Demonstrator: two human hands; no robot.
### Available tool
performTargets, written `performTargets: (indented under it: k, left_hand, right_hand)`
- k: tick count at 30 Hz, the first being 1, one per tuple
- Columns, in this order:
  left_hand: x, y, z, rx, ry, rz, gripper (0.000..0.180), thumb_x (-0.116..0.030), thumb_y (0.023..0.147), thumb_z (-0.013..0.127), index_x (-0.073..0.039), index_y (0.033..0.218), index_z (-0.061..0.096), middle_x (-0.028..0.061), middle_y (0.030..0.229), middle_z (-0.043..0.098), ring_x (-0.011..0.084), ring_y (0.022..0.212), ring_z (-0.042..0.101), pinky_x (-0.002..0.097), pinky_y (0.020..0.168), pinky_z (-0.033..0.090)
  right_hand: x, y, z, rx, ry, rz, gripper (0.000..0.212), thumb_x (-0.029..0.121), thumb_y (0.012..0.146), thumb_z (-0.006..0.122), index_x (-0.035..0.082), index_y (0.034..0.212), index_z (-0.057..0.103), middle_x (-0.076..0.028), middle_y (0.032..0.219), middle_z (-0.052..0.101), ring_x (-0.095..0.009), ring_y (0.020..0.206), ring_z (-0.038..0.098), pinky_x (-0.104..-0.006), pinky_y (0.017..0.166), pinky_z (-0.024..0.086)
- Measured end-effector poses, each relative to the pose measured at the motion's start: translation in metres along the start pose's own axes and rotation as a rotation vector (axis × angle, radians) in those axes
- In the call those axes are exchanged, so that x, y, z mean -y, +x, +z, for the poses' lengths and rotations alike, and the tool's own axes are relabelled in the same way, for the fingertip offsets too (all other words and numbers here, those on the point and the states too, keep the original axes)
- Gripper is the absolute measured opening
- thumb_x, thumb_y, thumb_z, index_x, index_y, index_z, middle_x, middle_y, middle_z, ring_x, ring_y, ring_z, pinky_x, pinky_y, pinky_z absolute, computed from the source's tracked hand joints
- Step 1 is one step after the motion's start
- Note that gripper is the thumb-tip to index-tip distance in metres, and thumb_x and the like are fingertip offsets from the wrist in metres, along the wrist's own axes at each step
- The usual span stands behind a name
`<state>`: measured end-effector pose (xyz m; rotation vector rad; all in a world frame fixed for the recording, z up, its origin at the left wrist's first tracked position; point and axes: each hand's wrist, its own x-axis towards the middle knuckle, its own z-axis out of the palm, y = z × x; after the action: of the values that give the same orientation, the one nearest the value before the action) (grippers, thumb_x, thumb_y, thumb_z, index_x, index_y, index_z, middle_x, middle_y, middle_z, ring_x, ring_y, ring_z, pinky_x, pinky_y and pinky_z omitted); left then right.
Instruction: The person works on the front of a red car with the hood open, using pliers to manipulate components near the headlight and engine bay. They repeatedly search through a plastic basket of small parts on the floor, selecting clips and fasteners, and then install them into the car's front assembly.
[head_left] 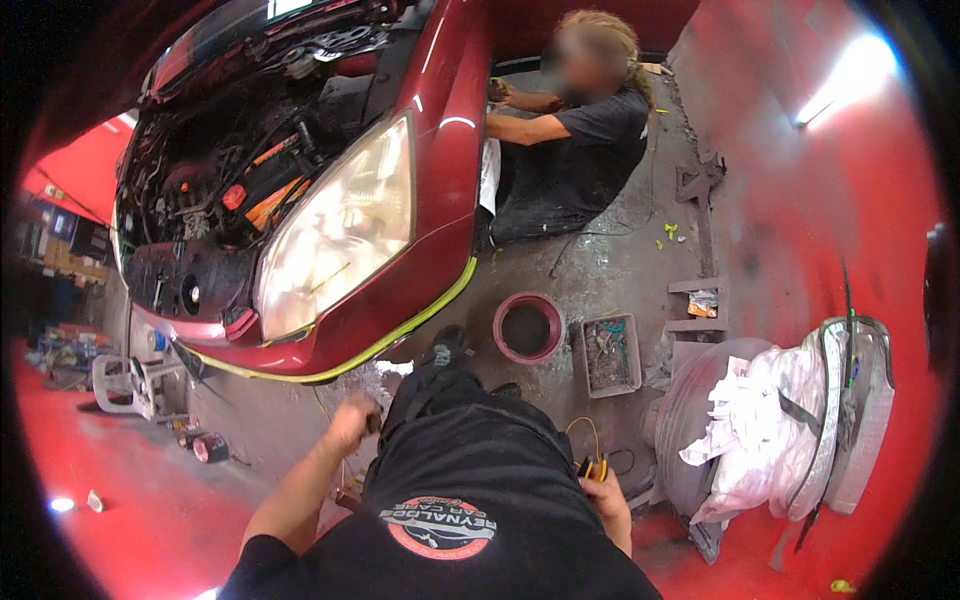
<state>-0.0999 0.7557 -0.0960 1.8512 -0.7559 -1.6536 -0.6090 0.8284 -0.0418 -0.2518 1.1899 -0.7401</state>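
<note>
My left hand [352, 423] is beside my left hip, fingers curled round a small dark thing too blurred to name. On the other side, my right hand [608, 495] hangs at my right hip, closed on a yellow-and-black hand tool [594, 468]. A thin yellow cord [592, 428] loops up beside that tool. In front of me stands a dark red car with its hood up, its cloudy headlight [345, 235] facing me. Yellow-green tape [420, 330] runs along the lower edge of its bumper [385, 315]. Neither hand touches the car.
A co-worker [575, 150] sits on the floor at the car's side, both arms reaching toward it. Right of my feet are a round red tub [528, 327] and a grey bin [610, 356]. Plastic-wrapped parts [770, 430] lean at the right; a white plastic chair [125, 382] stands left.
</note>
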Motion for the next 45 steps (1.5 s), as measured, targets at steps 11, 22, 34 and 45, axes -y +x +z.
performTargets:
  k: [11,22,34,45]
  left_hand:
    - [-0.249,0.063,0.041,0.089,-0.153,0.355,0.009,0.0,0.081,0.055,-0.005,0.086,0.05,0.004,0.071,0.055,0.0112,0.06,0.051,0.0253,0.052,0.039]
    - [-0.362,0.168,-0.05,0.036,-0.42,0.523,0.024,0.003,0.08,0.051,0.001,0.103,0.057,0.0054,0.081,0.058,0.0101,0.063,0.05,0.025,0.055,0.038]
    - [-0.376,0.232,-0.11,-0.212,-0.587,0.514,0.018,0.009,0.083,0.049,0.002,0.097,0.058,0.0009,0.074,0.054,0.0064,0.065,0.05,0.0224,0.058,0.039]
    - [-0.387,0.279,-0.158,-0.291,-0.574,0.504,0.02,0.01,0.081,0.046,0.002,0.095,0.058,0.0026,0.077,0.055,0.0084,0.062,0.049,0.0239,0.056,0.04]
  right_hand:
    - [0.181,0.117,0.171,-0.132,-0.2,-0.355,0.02,0.006,0.082,0.074,-0.002,0.095,0.061,-0.005,0.071,0.058,-0.015,0.056,0.057,-0.0281,0.046,0.044]
    - [0.348,0.229,0.45,0.262,-0.471,-0.094,0.038,0.026,0.092,0.057,-0.004,0.116,0.056,-0.006,0.084,0.058,-0.016,0.075,0.059,-0.0295,0.06,0.049]
    - [0.365,0.486,0.663,-0.092,-1.556,-0.771,0.045,0.039,0.088,0.058,-0.005,0.091,0.065,-0.024,0.079,0.067,-0.032,0.077,0.069,-0.0412,0.072,0.053]
    - [0.359,0.536,0.702,-0.352,-2.208,-1.03,0.08,0.073,0.084,0.051,-0.001,0.115,0.058,-0.01,0.101,0.057,-0.023,0.092,0.056,-0.0363,0.079,0.043]
